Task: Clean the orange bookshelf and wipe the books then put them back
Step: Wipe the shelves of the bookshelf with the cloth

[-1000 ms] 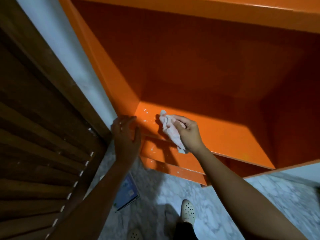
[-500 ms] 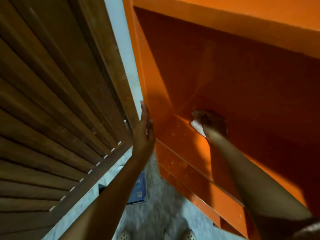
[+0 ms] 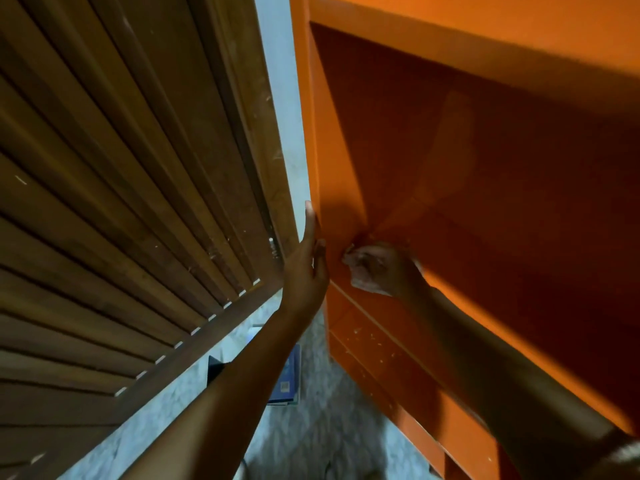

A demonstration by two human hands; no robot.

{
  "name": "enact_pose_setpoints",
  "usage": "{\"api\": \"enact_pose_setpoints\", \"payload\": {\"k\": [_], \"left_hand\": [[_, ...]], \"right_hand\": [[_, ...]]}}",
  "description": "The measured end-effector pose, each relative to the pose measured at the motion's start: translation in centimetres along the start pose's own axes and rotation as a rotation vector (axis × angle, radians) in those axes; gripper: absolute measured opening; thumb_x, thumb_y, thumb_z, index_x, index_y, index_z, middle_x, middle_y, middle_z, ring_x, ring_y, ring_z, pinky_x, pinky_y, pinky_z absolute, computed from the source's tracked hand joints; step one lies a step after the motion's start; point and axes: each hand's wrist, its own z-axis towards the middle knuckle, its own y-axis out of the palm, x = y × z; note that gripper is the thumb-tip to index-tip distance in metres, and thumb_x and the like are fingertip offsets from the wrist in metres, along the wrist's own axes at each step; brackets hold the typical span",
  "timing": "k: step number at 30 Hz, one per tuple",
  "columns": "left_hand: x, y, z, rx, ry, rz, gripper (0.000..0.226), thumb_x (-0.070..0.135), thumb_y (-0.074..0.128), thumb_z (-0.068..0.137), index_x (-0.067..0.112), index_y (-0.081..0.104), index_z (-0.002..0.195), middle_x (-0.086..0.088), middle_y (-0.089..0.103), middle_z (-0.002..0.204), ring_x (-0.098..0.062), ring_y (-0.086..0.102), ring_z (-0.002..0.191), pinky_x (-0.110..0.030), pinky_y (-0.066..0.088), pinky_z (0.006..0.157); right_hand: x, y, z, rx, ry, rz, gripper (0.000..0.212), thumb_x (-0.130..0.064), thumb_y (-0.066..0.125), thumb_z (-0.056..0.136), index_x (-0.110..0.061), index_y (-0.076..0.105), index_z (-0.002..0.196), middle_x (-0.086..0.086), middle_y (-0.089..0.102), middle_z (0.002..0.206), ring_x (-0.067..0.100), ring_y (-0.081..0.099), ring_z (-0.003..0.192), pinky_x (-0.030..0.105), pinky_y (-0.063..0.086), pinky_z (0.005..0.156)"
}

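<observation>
The orange bookshelf fills the right of the head view, and its open compartment holds no books. My right hand is inside it at the back left corner, closed on a crumpled white cloth pressed near the left inner wall. My left hand lies flat with fingers together against the outer front edge of the shelf's left side panel. A blue book lies on the floor below, partly hidden by my left forearm.
A brown slatted wooden door stands close on the left, with a strip of pale wall between it and the shelf. Grey marble floor shows at the bottom. White specks dot the lower shelf edges.
My right hand with the cloth has gone from the shelf's front edge into the back left corner. My left hand flattened against the side panel. The view swung left and came closer.
</observation>
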Motion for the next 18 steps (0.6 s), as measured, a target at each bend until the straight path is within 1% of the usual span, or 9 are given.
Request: {"api": "enact_pose_setpoints", "payload": {"k": [3, 4, 6, 7, 9, 11, 13, 15, 18], "left_hand": [[0.1, -0.1, 0.0, -0.001, -0.029, 0.033, 0.057, 0.019, 0.034, 0.098, 0.003, 0.014, 0.148, -0.005, 0.06, 0.093, 0.009, 0.055, 0.072, -0.002, 0.04, 0.07], [0.0, -0.3, 0.0, -0.009, -0.027, 0.042, 0.056, 0.019, 0.036, 0.098, 0.003, 0.018, 0.148, -0.004, 0.058, 0.087, 0.008, 0.054, 0.07, -0.001, 0.038, 0.068], [-0.2, -0.7, 0.1, -0.02, -0.019, 0.065, 0.052, 0.015, 0.04, 0.098, 0.001, 0.025, 0.146, 0.0, 0.056, 0.078, 0.009, 0.054, 0.066, -0.001, 0.036, 0.064], [-0.2, -0.9, 0.1, -0.026, -0.015, 0.069, 0.051, 0.013, 0.041, 0.099, 0.001, 0.026, 0.146, 0.004, 0.056, 0.08, 0.012, 0.054, 0.07, -0.001, 0.035, 0.063], [0.2, -1.4, 0.1, -0.06, -0.01, 0.053, 0.055, 0.015, 0.04, 0.1, 0.012, 0.011, 0.147, 0.008, 0.057, 0.104, 0.014, 0.051, 0.087, 0.002, 0.036, 0.069], [0.4, -1.9, 0.3, -0.11, 0.008, 0.032, 0.058, 0.02, 0.039, 0.101, 0.02, 0.003, 0.147, 0.011, 0.044, 0.121, 0.013, 0.04, 0.106, 0.005, 0.032, 0.082], [0.3, -2.2, 0.5, -0.141, 0.046, 0.011, 0.056, 0.019, 0.038, 0.101, 0.018, 0.008, 0.149, 0.013, 0.038, 0.131, 0.012, 0.035, 0.114, 0.001, 0.029, 0.093], [0.0, -2.2, 0.5, -0.114, 0.115, 0.015, 0.053, 0.013, 0.041, 0.1, 0.01, 0.018, 0.149, 0.008, 0.048, 0.136, 0.001, 0.044, 0.117, -0.009, 0.035, 0.096], [-0.4, -2.2, 0.8, -0.099, 0.113, 0.062, 0.051, 0.013, 0.04, 0.1, 0.013, 0.023, 0.148, -0.018, 0.065, 0.103, -0.023, 0.06, 0.082, -0.029, 0.047, 0.075]], "right_hand": [[-2.0, 1.2, -0.8, -0.009, 0.015, 0.118, 0.076, -0.064, 0.043, 0.079, 0.006, 0.068, 0.096, 0.013, 0.067, 0.09, 0.017, 0.062, 0.082, 0.025, 0.048, 0.08], [-2.7, 1.7, -1.1, 0.01, -0.012, 0.083, 0.074, -0.061, 0.044, 0.081, 0.008, 0.068, 0.095, 0.017, 0.069, 0.09, 0.015, 0.061, 0.082, 0.023, 0.048, 0.082], [-3.6, 2.3, -1.6, 0.01, -0.042, 0.012, 0.046, -0.035, 0.046, 0.089, 0.005, 0.069, 0.096, 0.018, 0.07, 0.093, 0.014, 0.06, 0.083, 0.029, 0.048, 0.081], [-3.7, 2.4, -1.9, -0.016, -0.015, -0.003, 0.038, -0.023, 0.044, 0.088, 0.002, 0.07, 0.098, 0.018, 0.071, 0.095, 0.012, 0.06, 0.084, 0.026, 0.044, 0.084], [-3.6, 2.7, -2.6, -0.016, -0.009, -0.065, 0.034, -0.016, 0.041, 0.086, -0.004, 0.072, 0.094, 0.012, 0.072, 0.09, 0.006, 0.058, 0.079, 0.017, 0.032, 0.085], [-3.4, 3.0, -3.8, 0.007, -0.02, -0.13, 0.028, -0.011, 0.045, 0.086, -0.009, 0.072, 0.091, 0.006, 0.072, 0.087, 0.005, 0.057, 0.081, 0.024, 0.033, 0.091], [-3.7, 3.0, -5.1, 0.005, -0.041, -0.172, 0.028, -0.005, 0.045, 0.084, -0.007, 0.072, 0.09, 0.007, 0.071, 0.086, 0.01, 0.055, 0.084, 0.023, 0.039, 0.086], [-4.2, 3.2, -6.2, 0.001, -0.034, -0.196, 0.032, -0.011, 0.041, 0.089, -0.01, 0.072, 0.091, 0.003, 0.071, 0.086, 0.008, 0.054, 0.086, 0.015, 0.035, 0.086], [-4.5, 3.3, -7.9, -0.024, 0.035, -0.19, 0.034, -0.028, 0.04, 0.096, -0.017, 0.071, 0.092, -0.006, 0.068, 0.086, 0.009, 0.055, 0.084, 0.023, 0.035, 0.091]]}}
